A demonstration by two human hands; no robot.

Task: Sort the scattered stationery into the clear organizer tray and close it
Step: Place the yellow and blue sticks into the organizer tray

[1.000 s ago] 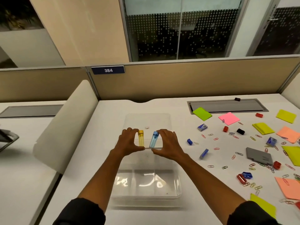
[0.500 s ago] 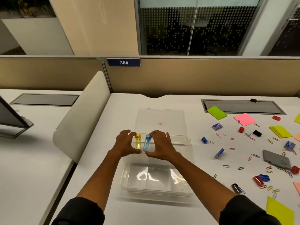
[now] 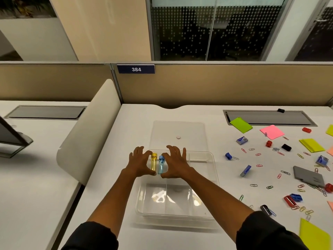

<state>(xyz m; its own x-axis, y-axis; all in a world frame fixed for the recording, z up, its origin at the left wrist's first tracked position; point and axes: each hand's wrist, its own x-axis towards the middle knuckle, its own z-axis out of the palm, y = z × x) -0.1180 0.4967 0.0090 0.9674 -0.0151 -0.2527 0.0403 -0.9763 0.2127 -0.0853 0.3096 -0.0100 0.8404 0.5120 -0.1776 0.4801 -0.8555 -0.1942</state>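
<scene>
— Left hand?
— Curled round the yellow tube, thumb under its near end, fingertips past its cap.
— Right hand?
— Clamped likewise on the blue tube, pinched between thumb and forefinger.
— Tubes relative to each other?
— Side by side, nearly touching, between the two hands, caps pointing away.
— And relative to the clear organizer tray?
— Over its far left part; resting on the floor or held just above, cannot tell.
— Lid?
— Flat on the desk behind the tray, off.
— Elsewhere?
— Paper clips, sticky notes scattered to the right, well apart from both hands.
</scene>
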